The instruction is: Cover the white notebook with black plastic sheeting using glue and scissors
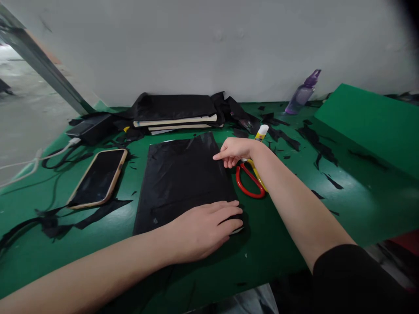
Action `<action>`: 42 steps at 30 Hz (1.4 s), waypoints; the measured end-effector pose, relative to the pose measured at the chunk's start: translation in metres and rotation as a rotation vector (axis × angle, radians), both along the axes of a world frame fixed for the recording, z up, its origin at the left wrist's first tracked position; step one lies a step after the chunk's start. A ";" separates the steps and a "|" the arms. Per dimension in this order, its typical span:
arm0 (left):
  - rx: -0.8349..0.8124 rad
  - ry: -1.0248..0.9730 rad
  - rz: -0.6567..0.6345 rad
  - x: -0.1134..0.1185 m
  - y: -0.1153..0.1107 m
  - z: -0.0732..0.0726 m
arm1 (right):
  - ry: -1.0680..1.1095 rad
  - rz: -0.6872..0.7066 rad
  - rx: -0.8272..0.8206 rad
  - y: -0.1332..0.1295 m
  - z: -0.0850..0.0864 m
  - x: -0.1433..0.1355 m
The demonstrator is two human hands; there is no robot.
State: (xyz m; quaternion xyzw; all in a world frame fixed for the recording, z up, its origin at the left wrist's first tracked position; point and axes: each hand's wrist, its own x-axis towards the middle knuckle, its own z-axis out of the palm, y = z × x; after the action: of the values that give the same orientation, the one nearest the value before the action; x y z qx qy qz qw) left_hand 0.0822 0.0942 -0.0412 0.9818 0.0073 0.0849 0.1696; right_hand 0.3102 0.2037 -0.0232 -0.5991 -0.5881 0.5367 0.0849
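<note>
A book in a black cover [180, 174] lies flat on the green table in front of me. My left hand [206, 226] rests palm down across its lower right part, fingers stretched out toward the right edge. A pale sliver of pages shows under those fingertips. At the upper right edge of the book is my right hand [235, 151], one digit pointing out over the cover and the other fingers curled in. I see nothing held in it. Scissors with red and yellow handles [250, 181] lie just beside this hand, blades hidden. Behind the wrist is a glue stick [262, 132], partly covered.
To the left lies a phone [100, 178], near a black box [88, 128] with a white cable. Stacked black-covered books [176, 109] sit against the wall. A purple bottle [301, 96] and a green board [369, 126] stand at right. Black scraps [316, 141] litter the table.
</note>
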 end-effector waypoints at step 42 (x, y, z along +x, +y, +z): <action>-0.036 0.030 -0.012 0.001 0.001 0.004 | 0.069 -0.422 0.419 0.008 -0.015 -0.018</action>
State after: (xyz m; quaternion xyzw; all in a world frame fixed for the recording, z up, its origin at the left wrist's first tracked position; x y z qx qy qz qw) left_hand 0.0829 0.0948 -0.0373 0.9798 0.0056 0.0692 0.1875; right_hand 0.2924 0.2116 -0.0381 -0.6590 -0.5454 0.3940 0.3361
